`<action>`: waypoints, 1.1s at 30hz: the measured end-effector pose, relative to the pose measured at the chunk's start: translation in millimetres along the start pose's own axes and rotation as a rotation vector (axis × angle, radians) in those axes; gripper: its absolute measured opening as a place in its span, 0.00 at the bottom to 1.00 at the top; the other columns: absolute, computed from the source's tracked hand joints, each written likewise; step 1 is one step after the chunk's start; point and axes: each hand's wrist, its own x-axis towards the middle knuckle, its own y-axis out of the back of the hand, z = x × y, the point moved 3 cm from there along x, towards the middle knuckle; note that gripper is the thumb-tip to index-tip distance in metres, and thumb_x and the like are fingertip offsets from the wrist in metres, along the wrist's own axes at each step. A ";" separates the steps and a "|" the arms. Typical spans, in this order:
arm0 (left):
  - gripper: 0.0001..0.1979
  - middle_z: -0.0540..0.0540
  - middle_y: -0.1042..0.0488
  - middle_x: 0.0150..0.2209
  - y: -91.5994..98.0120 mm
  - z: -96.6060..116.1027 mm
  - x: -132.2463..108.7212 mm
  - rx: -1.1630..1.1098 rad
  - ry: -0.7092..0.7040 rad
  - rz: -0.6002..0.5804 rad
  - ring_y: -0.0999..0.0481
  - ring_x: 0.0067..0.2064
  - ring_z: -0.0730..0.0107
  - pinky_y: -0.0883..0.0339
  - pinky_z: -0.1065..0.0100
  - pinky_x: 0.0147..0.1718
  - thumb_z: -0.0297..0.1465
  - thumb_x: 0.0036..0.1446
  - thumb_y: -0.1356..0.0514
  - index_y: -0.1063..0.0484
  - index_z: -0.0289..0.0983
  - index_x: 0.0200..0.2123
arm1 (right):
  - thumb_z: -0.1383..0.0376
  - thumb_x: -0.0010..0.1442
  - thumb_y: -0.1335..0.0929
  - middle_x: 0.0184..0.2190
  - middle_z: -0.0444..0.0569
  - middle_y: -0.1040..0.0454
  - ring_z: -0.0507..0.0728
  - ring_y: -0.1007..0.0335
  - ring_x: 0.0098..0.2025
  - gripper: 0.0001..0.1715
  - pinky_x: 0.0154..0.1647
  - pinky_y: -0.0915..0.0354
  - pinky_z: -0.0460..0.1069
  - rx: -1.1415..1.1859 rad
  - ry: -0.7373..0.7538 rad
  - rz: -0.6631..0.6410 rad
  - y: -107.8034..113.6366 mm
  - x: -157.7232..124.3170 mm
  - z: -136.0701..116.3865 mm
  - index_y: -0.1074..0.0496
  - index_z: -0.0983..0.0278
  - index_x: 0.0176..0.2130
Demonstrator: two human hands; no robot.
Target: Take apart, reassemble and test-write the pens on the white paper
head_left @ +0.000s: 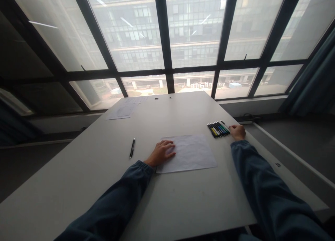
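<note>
Left hand [161, 153] flat on the paper [195, 153], right hand [237, 132] curled beside the pens [218, 129]

From my end of the feed, the right hand is the hard one to read. It sits right of centre in the frame with its fingers folded in, and the fingertips hide the near end of a slim, pale pen [224, 124] with a dark tip. I can make out that they meet, but I cannot tell whether the fingers grip it. The left hand covers the left part of the paper, so I lose that stretch of the sheet, and any marks on the rest are too faint for me to read. Both blue sleeves [115, 197] run out of my view along the bottom edge.

The paper lies just below the middle of the frame, directly under the left hand, whose fingers are spread and hold nothing; most of the sheet reaches out to the right of it. The pens form a tight, slanted row of dark, yellow, blue and green just left of the right hand, with the pale one at the row's right end. A black pen [132, 148] lies by itself to the left of the left hand, well apart from the row. Toward the upper left of the white table [86, 171] I see loose sheets [123, 110], their print too small to make out.
</note>
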 end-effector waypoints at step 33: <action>0.20 0.42 0.29 0.57 -1.9 1.6 0.9 -0.008 0.086 -0.047 0.32 0.59 0.54 0.40 0.54 0.59 0.43 0.58 0.39 0.26 0.43 0.52 | 0.53 0.56 0.33 0.41 0.60 0.20 0.63 0.26 0.42 0.22 0.40 0.39 0.51 -0.135 0.057 -0.101 -1.6 -3.2 -1.3 0.18 0.63 0.42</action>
